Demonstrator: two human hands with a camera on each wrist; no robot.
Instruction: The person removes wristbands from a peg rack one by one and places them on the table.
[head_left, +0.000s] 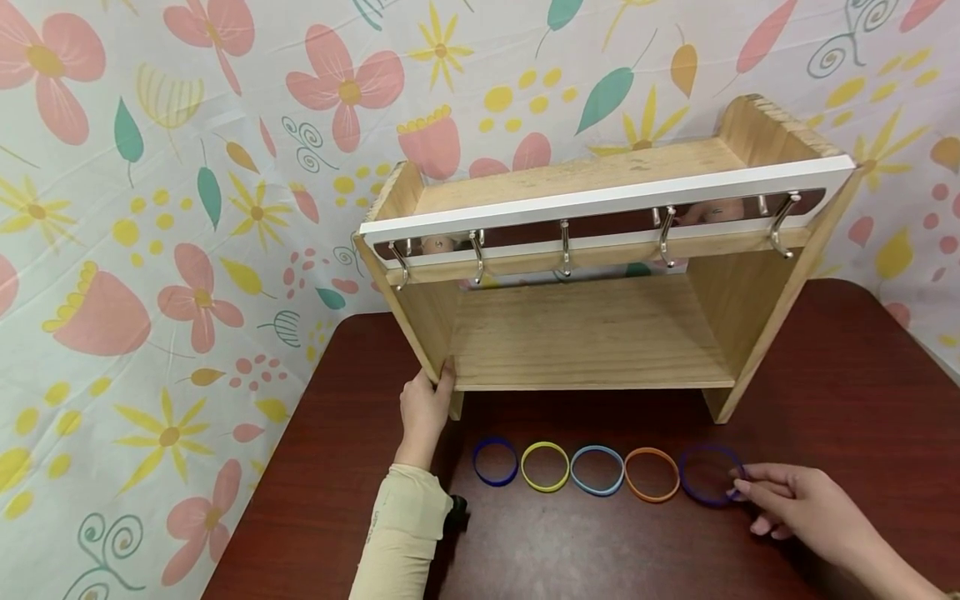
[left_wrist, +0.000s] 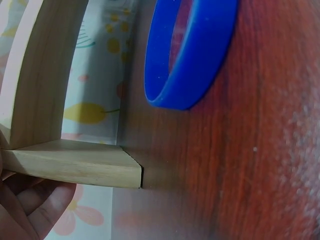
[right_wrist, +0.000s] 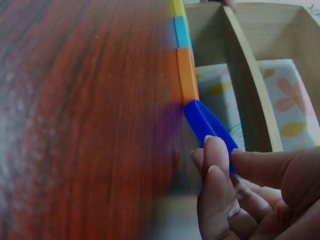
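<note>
A wooden rack with a white-edged hook strip stands on the table. My left hand grips the lower end of its left side panel, thumb on the inner side; in the left wrist view the fingers show beyond the panel. At the right end of a row of rubber wristbands, my right hand pinches a purple-blue wristband between thumb and fingertips. In the right wrist view this band tilts up from the table beside the orange wristband.
Left of the held band lie the orange, a light blue, a yellow and a dark blue wristband. Several metal hooks project from the rack's front. A small black object is by my left sleeve. Flowered cloth hangs behind the table.
</note>
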